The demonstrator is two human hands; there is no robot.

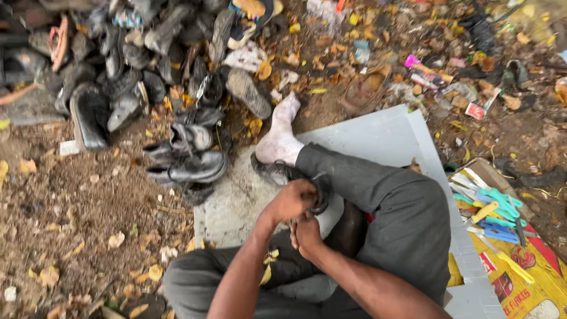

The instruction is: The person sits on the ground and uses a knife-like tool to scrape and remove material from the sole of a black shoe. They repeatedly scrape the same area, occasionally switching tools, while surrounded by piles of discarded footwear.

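Note:
I sit cross-legged on a grey board (378, 136) laid on the ground. My left hand (293, 199) grips a worn black shoe (277, 172) that rests against my lap, its heel end pointing left. My right hand (307, 234) is closed just below it, under the shoe's near edge; what it holds is hidden. My white-socked foot (280, 137) stretches out past the shoe. Dark grey trousers (401, 212) cover both legs.
A heap of old black shoes (136, 65) fills the upper left, and a black pair (189, 160) lies close to the board. A box of tools with green and blue handles (493, 215) sits at right on yellow packaging (531, 283). Leaves and litter cover the dirt.

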